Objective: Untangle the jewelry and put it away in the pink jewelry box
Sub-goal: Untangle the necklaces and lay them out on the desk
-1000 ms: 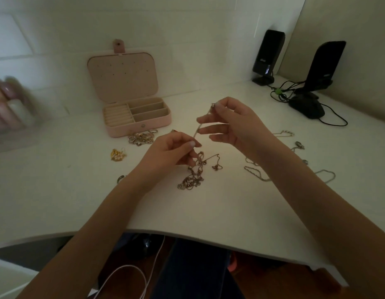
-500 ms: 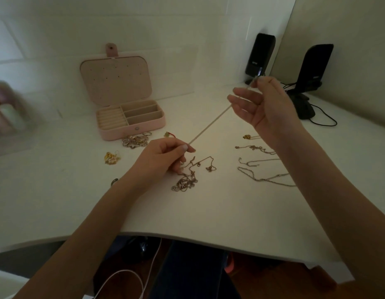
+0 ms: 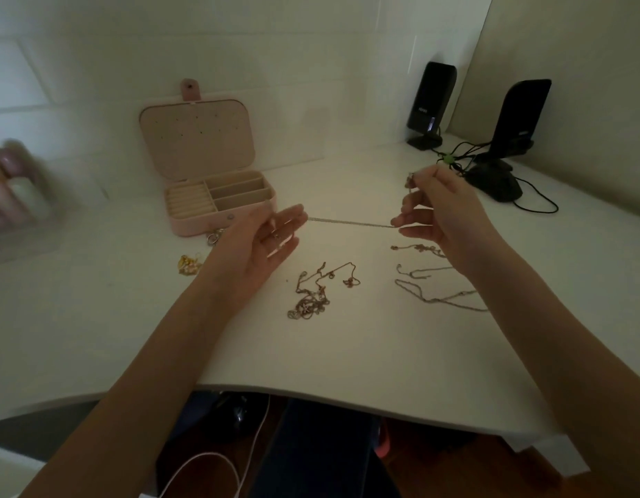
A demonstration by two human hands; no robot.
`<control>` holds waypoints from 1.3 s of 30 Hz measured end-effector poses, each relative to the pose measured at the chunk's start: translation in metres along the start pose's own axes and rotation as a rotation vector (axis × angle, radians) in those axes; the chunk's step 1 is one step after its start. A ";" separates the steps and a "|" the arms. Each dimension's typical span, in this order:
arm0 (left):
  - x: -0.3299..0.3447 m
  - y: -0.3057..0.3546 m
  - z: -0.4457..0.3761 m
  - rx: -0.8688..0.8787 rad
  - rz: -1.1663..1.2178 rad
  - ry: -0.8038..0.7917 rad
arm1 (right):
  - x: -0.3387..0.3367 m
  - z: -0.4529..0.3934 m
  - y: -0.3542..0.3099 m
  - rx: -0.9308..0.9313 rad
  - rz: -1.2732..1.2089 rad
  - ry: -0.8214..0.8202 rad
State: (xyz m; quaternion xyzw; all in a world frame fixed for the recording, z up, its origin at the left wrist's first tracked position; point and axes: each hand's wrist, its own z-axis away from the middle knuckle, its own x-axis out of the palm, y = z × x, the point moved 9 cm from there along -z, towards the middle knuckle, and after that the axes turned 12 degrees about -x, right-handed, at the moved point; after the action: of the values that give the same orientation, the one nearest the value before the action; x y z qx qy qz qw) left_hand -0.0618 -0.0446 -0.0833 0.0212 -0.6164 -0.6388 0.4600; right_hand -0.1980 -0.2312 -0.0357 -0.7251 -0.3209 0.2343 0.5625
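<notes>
The pink jewelry box (image 3: 189, 224) stands open at the back left, lid (image 3: 196, 138) upright, its compartments showing nothing inside. A thin silver chain (image 3: 351, 222) stretches level above the table between my hands. My right hand (image 3: 444, 213) pinches one end, and the clasp end sticks up above its fingers. My left hand (image 3: 264, 239) is spread with straight fingers, the chain's other end lying at its fingertips. A tangle of rose-gold chains (image 3: 311, 296) lies on the white table (image 3: 96, 318) between my forearms.
Loose silver chains (image 3: 430, 282) lie under my right wrist. A gold piece (image 3: 187, 264) and rings (image 3: 214, 238) sit in front of the box. Two black speakers (image 3: 431, 102) (image 3: 519, 124), a mouse (image 3: 494, 183) and cables stand back right. Blurred bottles (image 3: 13, 188) are far left.
My right hand has come down from its raised position, so the chain now runs level instead of slanting. My left hand has lifted off the tangle and opened its fingers.
</notes>
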 end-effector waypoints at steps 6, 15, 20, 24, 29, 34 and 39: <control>0.040 -0.015 0.007 -0.103 0.264 -0.211 | 0.001 0.021 0.008 0.040 0.036 -0.138; 0.126 -0.067 0.023 0.033 -0.817 -0.261 | -0.044 0.066 -0.008 0.012 0.433 -0.403; 0.152 -0.100 0.025 0.155 -1.150 -0.286 | -0.094 0.085 -0.002 0.034 0.591 -0.377; 0.151 -0.102 0.025 0.148 -1.120 -0.236 | -0.124 0.097 0.003 0.037 0.742 -0.385; 0.159 -0.098 0.030 0.249 -1.264 -0.180 | -0.149 0.104 0.014 0.048 0.880 -0.402; 0.163 -0.104 0.028 0.265 -1.288 -0.159 | -0.157 0.104 0.016 0.000 0.976 -0.393; 0.168 -0.106 0.029 0.323 -1.356 -0.174 | -0.158 0.104 0.017 -0.039 1.027 -0.375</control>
State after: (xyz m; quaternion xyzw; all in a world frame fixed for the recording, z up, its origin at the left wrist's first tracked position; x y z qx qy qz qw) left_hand -0.2358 -0.1450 -0.0713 0.4179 -0.5890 -0.6845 -0.0999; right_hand -0.3756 -0.2793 -0.0819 -0.7444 -0.0249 0.5982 0.2955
